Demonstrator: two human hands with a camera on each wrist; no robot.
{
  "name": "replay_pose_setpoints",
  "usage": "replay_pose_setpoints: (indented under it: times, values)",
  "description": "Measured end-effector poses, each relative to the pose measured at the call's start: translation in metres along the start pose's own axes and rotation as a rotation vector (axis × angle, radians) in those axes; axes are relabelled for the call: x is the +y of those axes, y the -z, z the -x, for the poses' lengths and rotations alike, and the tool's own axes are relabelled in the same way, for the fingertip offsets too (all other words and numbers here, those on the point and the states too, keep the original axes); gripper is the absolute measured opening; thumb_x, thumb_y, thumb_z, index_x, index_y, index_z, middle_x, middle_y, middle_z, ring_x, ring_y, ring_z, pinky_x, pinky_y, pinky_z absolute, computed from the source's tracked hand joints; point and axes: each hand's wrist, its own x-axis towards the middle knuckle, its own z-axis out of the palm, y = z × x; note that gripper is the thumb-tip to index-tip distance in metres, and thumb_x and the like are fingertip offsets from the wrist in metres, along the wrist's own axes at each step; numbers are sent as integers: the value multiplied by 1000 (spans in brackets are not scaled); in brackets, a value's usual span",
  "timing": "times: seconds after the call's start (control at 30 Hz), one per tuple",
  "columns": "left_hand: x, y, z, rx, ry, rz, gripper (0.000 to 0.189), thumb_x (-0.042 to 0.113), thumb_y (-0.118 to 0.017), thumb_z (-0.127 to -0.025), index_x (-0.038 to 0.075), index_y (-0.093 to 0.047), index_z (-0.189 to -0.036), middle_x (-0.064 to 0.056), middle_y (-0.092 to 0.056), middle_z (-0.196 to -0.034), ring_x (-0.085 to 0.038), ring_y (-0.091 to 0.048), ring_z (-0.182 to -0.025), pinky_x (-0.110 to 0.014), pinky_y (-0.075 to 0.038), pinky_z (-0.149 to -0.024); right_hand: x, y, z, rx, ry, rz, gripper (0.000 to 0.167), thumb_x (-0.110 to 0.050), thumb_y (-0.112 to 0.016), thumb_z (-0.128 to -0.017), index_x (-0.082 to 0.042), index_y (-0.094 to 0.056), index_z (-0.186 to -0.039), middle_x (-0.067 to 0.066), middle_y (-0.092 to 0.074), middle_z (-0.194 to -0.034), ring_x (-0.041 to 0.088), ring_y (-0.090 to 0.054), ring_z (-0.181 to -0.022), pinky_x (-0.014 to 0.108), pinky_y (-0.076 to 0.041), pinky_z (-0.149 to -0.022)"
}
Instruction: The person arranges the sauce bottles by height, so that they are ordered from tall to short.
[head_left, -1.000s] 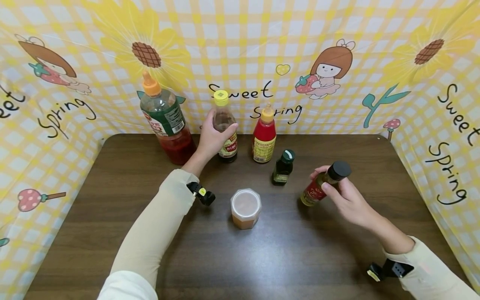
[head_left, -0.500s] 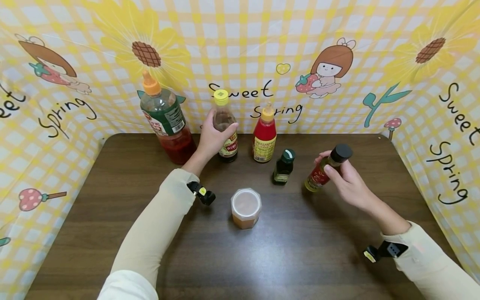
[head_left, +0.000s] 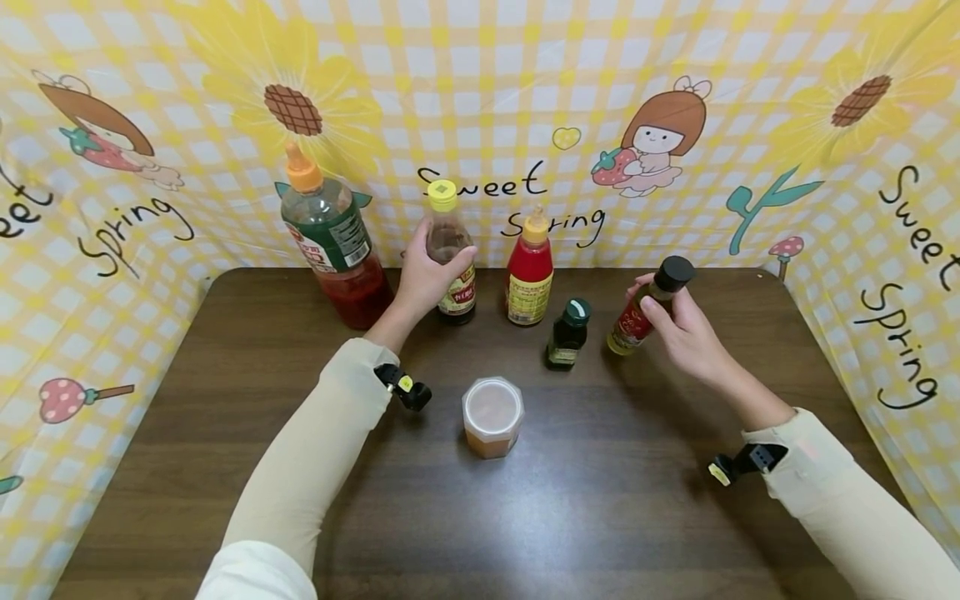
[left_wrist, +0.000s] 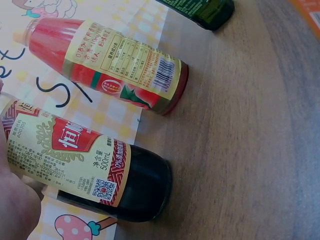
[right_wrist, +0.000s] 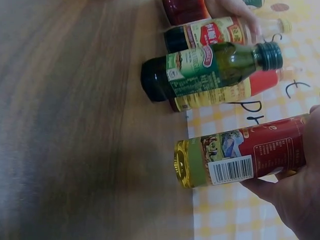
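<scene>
My left hand grips the upper part of a vinegar bottle with a yellow cap and dark liquid, which stands upright at the back of the table. In the left wrist view the label of the vinegar bottle shows in full, with part of the hand at the left edge. My right hand holds an oil bottle with a black cap and a red label, a little tilted. Its base, with yellow oil inside, shows in the right wrist view, where the oil bottle is apart from the other bottles.
A large red sauce bottle with an orange nozzle stands left of my left hand. Between the hands are a ketchup bottle and a small dark green bottle. A lidded jar stands nearer on the wooden table.
My right hand has moved the oil bottle away from me toward the back of the table, and slightly left in the last half second. My left hand and the vinegar bottle stay put.
</scene>
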Motion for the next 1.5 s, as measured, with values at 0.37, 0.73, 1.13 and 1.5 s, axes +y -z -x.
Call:
replay_pose_setpoints:
  times: [0.37,0.73,1.13,1.5]
  values:
    - [0,0,1,-1,-17,12,50,21,-77,-90,7,-52,-131,-10,-62,-120,-22,-62,-108,-36,-53,-93,11,-9,-30,22,-88,31,35,-13,-41,-110,9,-38,-136,27,-54,-128,16,-53,-118,20,-42,-96]
    - [0,0,0,2,-6,2,52,21,-77,-90,6,-51,-133,-11,-61,-121,-24,-62,-110,-37,-53,-94,18,-22,-55,62,-144,87,40,-10,-44,-109,10,-37,-143,32,-54,-132,15,-51,-112,29,-41,-97]
    - [0,-1,2,20,-6,-2,51,20,-78,-89,7,-53,-131,-10,-62,-120,-21,-62,-109,-35,-53,-94,-3,-32,-63,47,-148,77,42,-11,-40,-110,14,-34,-143,39,-44,-137,44,-47,-123,57,-38,-102]
    - [0,-1,0,26,-13,-22,53,20,-78,-89,6,-52,-133,-10,-62,-120,-23,-61,-109,-37,-52,-94,34,-39,-75,80,-120,70,42,-15,-47,-109,10,-38,-142,31,-52,-130,33,-51,-113,46,-41,-96]
